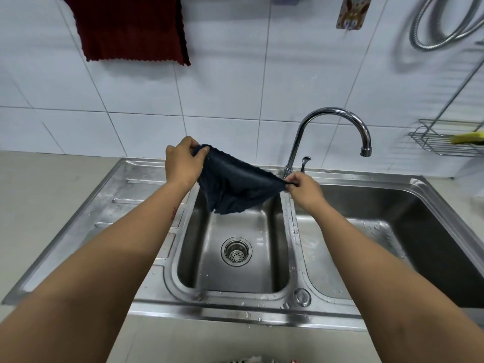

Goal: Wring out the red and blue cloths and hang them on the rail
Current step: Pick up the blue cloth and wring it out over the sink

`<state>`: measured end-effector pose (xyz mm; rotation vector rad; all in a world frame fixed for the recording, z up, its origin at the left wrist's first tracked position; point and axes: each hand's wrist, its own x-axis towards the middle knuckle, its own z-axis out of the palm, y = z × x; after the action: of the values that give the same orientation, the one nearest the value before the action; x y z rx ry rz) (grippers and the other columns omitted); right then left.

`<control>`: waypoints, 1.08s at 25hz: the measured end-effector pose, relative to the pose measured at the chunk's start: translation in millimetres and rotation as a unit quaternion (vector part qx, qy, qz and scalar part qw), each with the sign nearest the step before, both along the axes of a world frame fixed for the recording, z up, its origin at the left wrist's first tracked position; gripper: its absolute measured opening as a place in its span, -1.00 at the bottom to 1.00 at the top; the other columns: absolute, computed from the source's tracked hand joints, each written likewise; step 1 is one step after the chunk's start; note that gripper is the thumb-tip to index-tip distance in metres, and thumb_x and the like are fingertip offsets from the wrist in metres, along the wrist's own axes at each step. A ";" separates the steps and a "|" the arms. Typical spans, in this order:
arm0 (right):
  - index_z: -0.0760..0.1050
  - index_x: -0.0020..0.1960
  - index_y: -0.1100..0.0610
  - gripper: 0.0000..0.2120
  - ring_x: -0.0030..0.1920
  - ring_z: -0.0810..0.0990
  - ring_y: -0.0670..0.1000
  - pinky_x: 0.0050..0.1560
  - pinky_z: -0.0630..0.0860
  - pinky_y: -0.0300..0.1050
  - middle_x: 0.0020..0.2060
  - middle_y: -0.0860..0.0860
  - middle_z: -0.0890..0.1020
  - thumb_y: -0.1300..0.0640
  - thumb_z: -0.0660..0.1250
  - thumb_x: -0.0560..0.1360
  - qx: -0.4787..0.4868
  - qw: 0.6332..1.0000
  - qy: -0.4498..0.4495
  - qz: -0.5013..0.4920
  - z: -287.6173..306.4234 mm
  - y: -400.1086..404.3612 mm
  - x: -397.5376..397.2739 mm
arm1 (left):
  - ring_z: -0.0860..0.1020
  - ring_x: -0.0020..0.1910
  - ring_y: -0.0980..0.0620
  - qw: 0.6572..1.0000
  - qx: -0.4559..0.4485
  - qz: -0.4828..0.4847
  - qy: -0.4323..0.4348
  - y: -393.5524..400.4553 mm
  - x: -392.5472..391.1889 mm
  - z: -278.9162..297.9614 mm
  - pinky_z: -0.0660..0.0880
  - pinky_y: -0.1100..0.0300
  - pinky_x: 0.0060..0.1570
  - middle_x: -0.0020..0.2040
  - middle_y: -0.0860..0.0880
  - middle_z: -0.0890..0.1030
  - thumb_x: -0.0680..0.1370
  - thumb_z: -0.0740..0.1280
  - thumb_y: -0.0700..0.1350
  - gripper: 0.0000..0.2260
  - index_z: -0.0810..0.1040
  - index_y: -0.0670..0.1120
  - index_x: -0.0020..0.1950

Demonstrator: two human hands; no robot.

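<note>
The dark blue cloth (235,184) is stretched out above the left sink basin (235,273). My left hand (182,161) pinches its upper left corner, and my right hand (303,188) pinches its right corner, lower and near the tap base. The cloth's bottom edge sags between them. The red cloth (131,27) hangs flat against the tiled wall at the top left; the rail that bears it is out of frame.
A chrome tap (330,119) arches over the divider between the two basins, spout pointing right. A drainboard (110,205) lies to the left. A wire rack (447,142) with a yellow sponge (467,137) hangs at right, below a coiled metal hose (445,24).
</note>
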<state>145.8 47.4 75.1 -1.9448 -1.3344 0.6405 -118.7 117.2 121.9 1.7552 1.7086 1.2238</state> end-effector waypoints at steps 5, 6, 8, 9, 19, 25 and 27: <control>0.57 0.05 0.16 -0.82 0.02 0.58 0.10 -0.05 0.43 -0.13 -0.01 0.08 0.66 0.23 0.21 0.55 0.071 0.996 0.010 -0.056 12.7 -0.5 -0.6 | 0.56 -0.36 -0.04 0.994 -0.083 -0.039 -0.062 -2.7 -12.3 -5.0 0.55 0.12 -0.29 -0.27 -0.07 0.54 0.54 0.36 -0.09 -0.85 0.46 -0.15 -0.09; 0.57 0.04 0.16 -0.80 0.01 0.60 0.12 -0.02 0.47 -0.09 -0.02 0.09 0.67 0.23 0.18 0.55 0.078 0.995 0.019 -0.065 15.2 0.4 0.1 | 0.58 -0.40 -0.03 0.987 -0.107 -0.065 -0.102 -1.9 -13.2 -4.9 0.59 0.12 -0.29 -0.25 -0.13 0.56 0.55 0.35 -0.16 -0.89 0.47 -0.17 -0.06; 0.56 -0.01 0.11 -0.80 -0.02 0.63 0.14 0.05 0.54 0.03 -0.06 0.11 0.68 0.22 0.17 0.53 0.083 0.993 0.033 -0.079 18.3 3.2 3.0 | 0.62 -0.35 -0.03 0.975 -0.148 -0.113 -0.118 -1.6 -15.6 -5.1 0.63 0.11 -0.14 -0.21 -0.19 0.60 0.57 0.31 -0.26 -0.93 0.51 -0.24 0.02; 0.55 -0.04 0.08 -0.81 -0.04 0.65 0.15 0.06 0.55 0.09 -0.08 0.10 0.68 0.22 0.17 0.53 0.085 0.992 0.044 -0.085 19.5 3.9 4.2 | 0.64 -0.30 -0.03 0.974 -0.157 -0.130 -0.097 -2.4 -16.0 -4.8 0.62 0.11 -0.07 -0.20 -0.18 0.62 0.57 0.29 -0.29 -0.91 0.53 -0.25 0.05; 0.42 0.06 0.10 -0.85 -0.09 0.55 0.18 -0.20 0.37 -0.05 -0.07 0.12 0.61 0.16 0.10 0.58 0.116 0.975 -0.175 -0.067 44.1 -19.9 -9.1 | 0.56 -0.11 -0.26 0.923 0.078 -0.078 0.370 -24.8 -2.9 3.0 0.42 0.01 -0.19 0.05 -0.14 0.54 0.64 0.13 0.02 -0.77 0.44 -0.12 0.06; 0.41 0.11 0.11 -0.84 -0.08 0.56 0.23 -0.15 0.44 0.00 -0.03 0.17 0.63 0.11 0.11 0.60 0.048 0.984 -0.162 -0.065 42.3 -32.2 -10.2 | 0.54 -0.18 -0.26 0.957 0.081 -0.011 0.279 -24.4 -16.0 18.3 0.34 0.04 -0.28 -0.06 -0.19 0.57 0.66 0.08 0.00 -0.76 0.38 -0.16 0.03; 0.40 0.07 0.10 -0.85 -0.14 0.55 0.21 -0.20 0.41 -0.03 -0.09 0.14 0.63 0.10 0.09 0.61 0.080 0.983 -0.134 -0.092 50.4 -30.0 -17.5 | 0.55 -0.16 -0.26 0.945 0.093 -0.036 0.312 -28.7 -14.0 24.2 0.34 0.05 -0.27 -0.02 -0.16 0.55 0.65 0.08 0.01 -0.76 0.39 -0.14 0.04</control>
<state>128.4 17.4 125.5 -2.0432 -1.2981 0.1796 -132.7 88.5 146.1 2.4911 1.8642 0.8661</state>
